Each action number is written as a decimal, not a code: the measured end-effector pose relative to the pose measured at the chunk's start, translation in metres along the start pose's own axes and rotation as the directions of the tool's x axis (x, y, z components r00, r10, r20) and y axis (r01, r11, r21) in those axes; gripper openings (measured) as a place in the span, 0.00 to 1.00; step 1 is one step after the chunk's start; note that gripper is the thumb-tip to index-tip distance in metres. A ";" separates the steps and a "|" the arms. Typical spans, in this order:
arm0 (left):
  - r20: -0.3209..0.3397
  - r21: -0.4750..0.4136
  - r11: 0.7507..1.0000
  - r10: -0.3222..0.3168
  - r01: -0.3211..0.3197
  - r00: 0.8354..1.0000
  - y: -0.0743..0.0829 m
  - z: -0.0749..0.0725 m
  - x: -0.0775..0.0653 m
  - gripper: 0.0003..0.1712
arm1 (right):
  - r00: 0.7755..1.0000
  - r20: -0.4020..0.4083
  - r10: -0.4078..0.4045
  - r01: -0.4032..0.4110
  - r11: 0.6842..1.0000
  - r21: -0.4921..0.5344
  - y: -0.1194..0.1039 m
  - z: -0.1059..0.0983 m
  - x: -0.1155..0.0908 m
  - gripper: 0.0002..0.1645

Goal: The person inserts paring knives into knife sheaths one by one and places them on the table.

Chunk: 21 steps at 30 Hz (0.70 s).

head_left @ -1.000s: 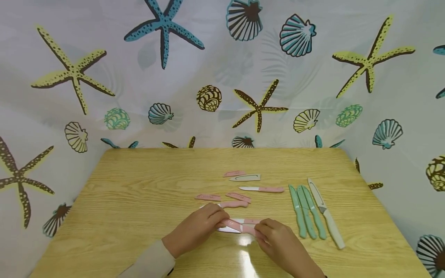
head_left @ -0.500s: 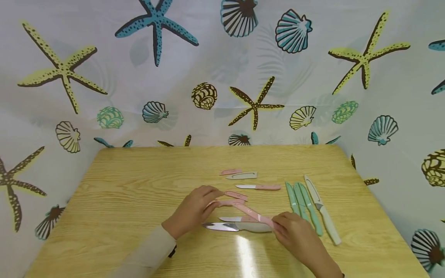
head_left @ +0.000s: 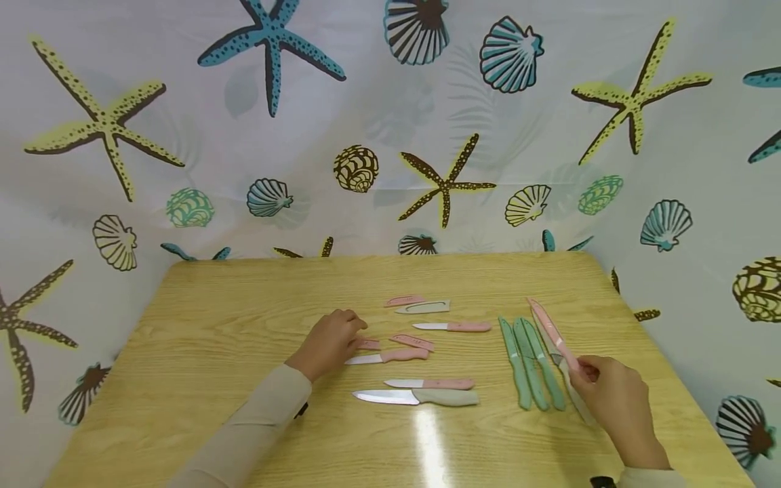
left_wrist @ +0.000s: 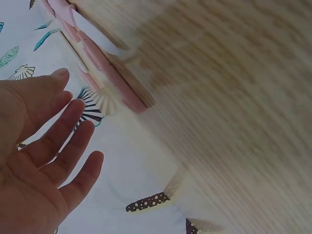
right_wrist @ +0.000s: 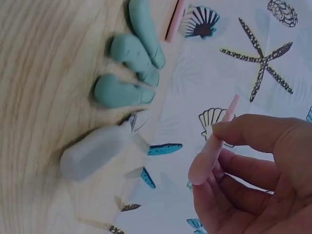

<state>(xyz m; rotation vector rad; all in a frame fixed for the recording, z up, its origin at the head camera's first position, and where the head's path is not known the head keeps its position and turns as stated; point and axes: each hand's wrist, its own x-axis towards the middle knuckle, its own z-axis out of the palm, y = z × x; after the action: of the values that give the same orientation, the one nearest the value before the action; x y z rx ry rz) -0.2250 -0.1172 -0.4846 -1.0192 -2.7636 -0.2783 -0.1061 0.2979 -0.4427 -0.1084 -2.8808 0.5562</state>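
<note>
My right hand [head_left: 615, 400] grips a pink knife by its handle. The knife [head_left: 551, 331], its blade covered by a pink sheath, is over a sheathed white knife [head_left: 579, 396] at the right of the table. In the right wrist view, thumb and fingers close around the pink handle [right_wrist: 207, 161]. My left hand [head_left: 326, 346] holds nothing; its fingers are loosely spread in the left wrist view. It overlaps the end of a loose pink sheath [head_left: 369, 344], beside another pink sheath [head_left: 413, 342] and a bare-bladed pink knife [head_left: 405, 354].
Several green sheathed knives [head_left: 532, 362] lie side by side left of the white one. Nearer me are a pink knife [head_left: 448, 383] and a larger bare white-handled knife [head_left: 447, 397]. Further back lie another pink knife [head_left: 468, 327], a white sheath [head_left: 424, 308] and a pink sheath [head_left: 403, 300].
My right hand has carried the sheathed pink knife rightward from the middle to over the white knife. My left hand has let go of its sheathed end and drawn back left.
</note>
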 end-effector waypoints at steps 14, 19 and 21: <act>0.049 -0.017 1.000 -0.024 0.025 0.999 -0.003 0.003 -0.001 0.14 | 0.954 0.205 0.217 -0.205 0.976 -0.079 0.056 0.004 0.020 0.18; 0.064 -0.043 0.998 -0.040 0.042 0.997 -0.003 0.005 -0.003 0.14 | 0.948 0.240 0.208 -0.196 0.978 -0.073 0.058 0.011 0.022 0.16; 0.069 -0.059 0.997 -0.048 0.052 0.996 -0.003 0.006 -0.004 0.14 | 0.954 0.232 0.190 -0.177 0.981 -0.076 0.058 0.012 0.023 0.14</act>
<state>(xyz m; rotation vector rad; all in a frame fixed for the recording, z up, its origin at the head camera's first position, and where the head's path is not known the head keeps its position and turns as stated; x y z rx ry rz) -0.2245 -0.1206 -0.4915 -0.9929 -2.8607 -0.3433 -0.1297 0.3495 -0.4710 -0.3440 -3.1424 0.5575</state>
